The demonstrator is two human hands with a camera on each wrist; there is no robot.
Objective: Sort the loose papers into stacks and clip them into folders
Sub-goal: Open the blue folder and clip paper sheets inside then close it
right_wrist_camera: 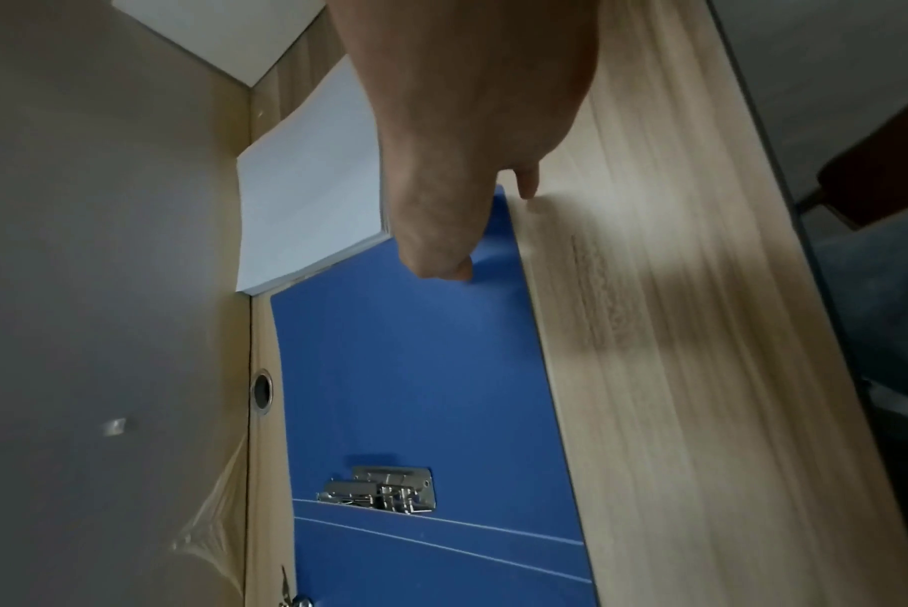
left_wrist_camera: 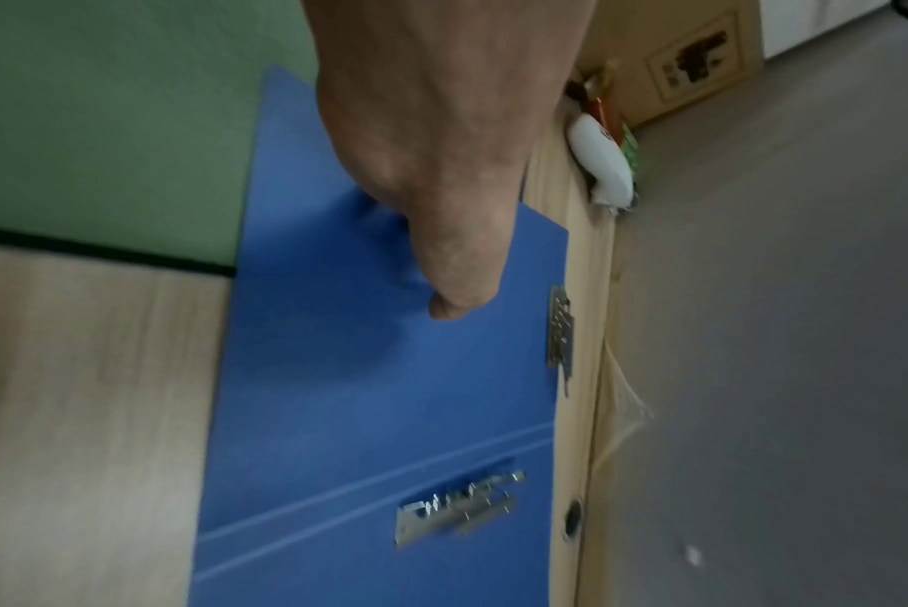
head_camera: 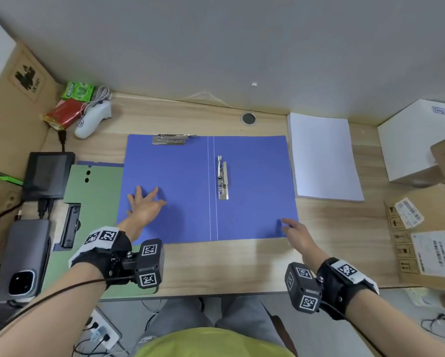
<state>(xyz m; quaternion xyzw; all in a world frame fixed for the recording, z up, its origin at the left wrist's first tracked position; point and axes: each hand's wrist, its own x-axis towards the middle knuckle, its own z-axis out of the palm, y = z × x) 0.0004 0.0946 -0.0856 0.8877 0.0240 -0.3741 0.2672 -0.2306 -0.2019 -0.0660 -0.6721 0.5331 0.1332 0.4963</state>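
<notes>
A blue folder (head_camera: 252, 181) (left_wrist_camera: 379, 390) (right_wrist_camera: 420, 369) lies open flat on the wooden desk. A metal lever clip (head_camera: 222, 177) (right_wrist_camera: 384, 490) sits by its spine, and a second metal clip (head_camera: 170, 139) (left_wrist_camera: 561, 328) sits at the far edge of its left leaf. My left hand (head_camera: 145, 204) (left_wrist_camera: 441, 172) lies with spread straight fingers on the left leaf. My right hand (head_camera: 297, 234) (right_wrist_camera: 457, 164) hovers at the folder's near right corner, fingers loosely extended, holding nothing. A stack of white paper (head_camera: 322, 155) (right_wrist_camera: 311, 193) lies right of the folder.
A green folder (head_camera: 95, 202) with a black clip lies left, partly under the blue one. A phone (head_camera: 23, 258), a small screen (head_camera: 47, 173), a white controller (head_camera: 92, 118) and snack packs crowd the far left. Cardboard boxes (head_camera: 427, 228) and a white box (head_camera: 412, 140) stand right.
</notes>
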